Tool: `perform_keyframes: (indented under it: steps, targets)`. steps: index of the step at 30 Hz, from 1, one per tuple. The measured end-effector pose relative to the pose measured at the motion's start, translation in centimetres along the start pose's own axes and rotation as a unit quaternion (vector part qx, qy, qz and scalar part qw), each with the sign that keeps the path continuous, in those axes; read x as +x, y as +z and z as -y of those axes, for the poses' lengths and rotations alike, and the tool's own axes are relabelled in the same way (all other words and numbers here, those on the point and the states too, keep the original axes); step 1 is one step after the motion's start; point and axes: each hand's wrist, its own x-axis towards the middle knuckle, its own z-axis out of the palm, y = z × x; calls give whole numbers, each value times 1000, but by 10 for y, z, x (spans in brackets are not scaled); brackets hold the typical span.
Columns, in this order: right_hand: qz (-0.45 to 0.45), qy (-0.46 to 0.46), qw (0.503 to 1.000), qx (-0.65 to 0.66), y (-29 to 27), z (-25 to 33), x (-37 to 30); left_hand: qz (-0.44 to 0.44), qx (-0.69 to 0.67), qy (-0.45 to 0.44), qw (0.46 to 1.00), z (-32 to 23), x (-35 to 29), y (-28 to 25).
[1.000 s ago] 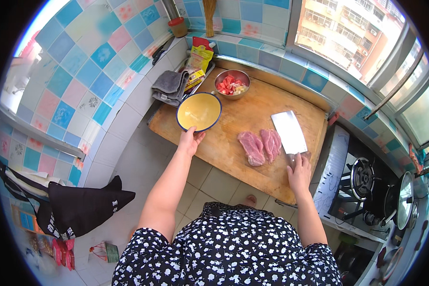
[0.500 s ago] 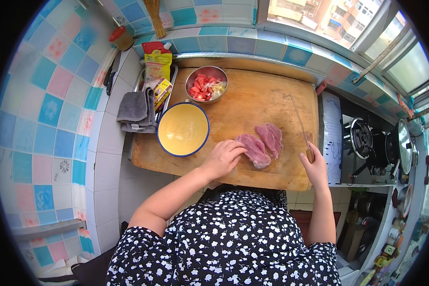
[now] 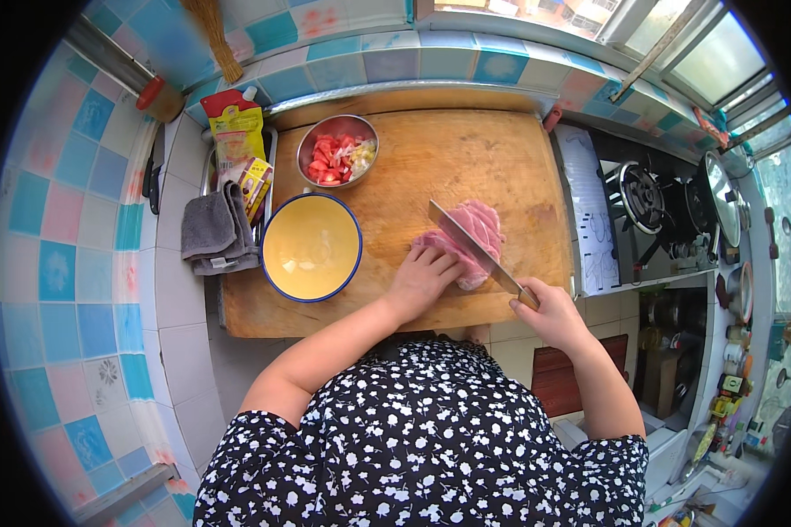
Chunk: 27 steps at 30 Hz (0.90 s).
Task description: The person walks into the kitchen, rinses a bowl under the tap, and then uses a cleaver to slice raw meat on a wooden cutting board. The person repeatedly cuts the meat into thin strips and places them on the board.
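Right grip (image 3: 549, 312): curled tight round the handle of the cleaver (image 3: 476, 246), low by the blade, presumably for control. Blade runs slantwise across the raw meat (image 3: 486, 223), handle end toward me on the right, so the angle suits my right forearm. I see the blade nearly edge-on, so it's stood up rather than laid flat; can't tell if its edge touches or has gone in. Left grip (image 3: 424, 285): fingers together, bent, laid over the meat's near left part, likely to stop it sliding. Fingertips sit just beside the blade, and the tuck probably guards them. Can't tell if the thumb pinches anything underneath. Meat lies on the wooden table (image 3: 431, 158), right of the middle and toward my edge, within easy reach of both arms, I'd guess. Yellow bowl (image 3: 311, 247), blue rim, is left of the meat, well apart from the blade; looks like a handy spot, out of the cutting arm's way. Steel bowl (image 3: 336, 125) behind it holds red chunks (image 3: 323, 165) and pale bits (image 3: 362, 158), probably parked back there to free up the front. Grey cloth (image 3: 215, 227) and yellow packet (image 3: 240, 136) at far left, off the work area, both untouched.
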Motion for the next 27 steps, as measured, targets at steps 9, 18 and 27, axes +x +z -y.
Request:
perform_keyframes:
  steps: [9,18,27]
  targets:
    - [46,-64,986,-146,7,-24,18,-28,-24,-78,996,-17,5,-3]
    - [97,-19,976,-192,5,-10,41,-38,-47,-98,993,-16,1,15]
    - [54,-73,971,-222,41,12,68,-97,-27,-86,991,-16,1,26]
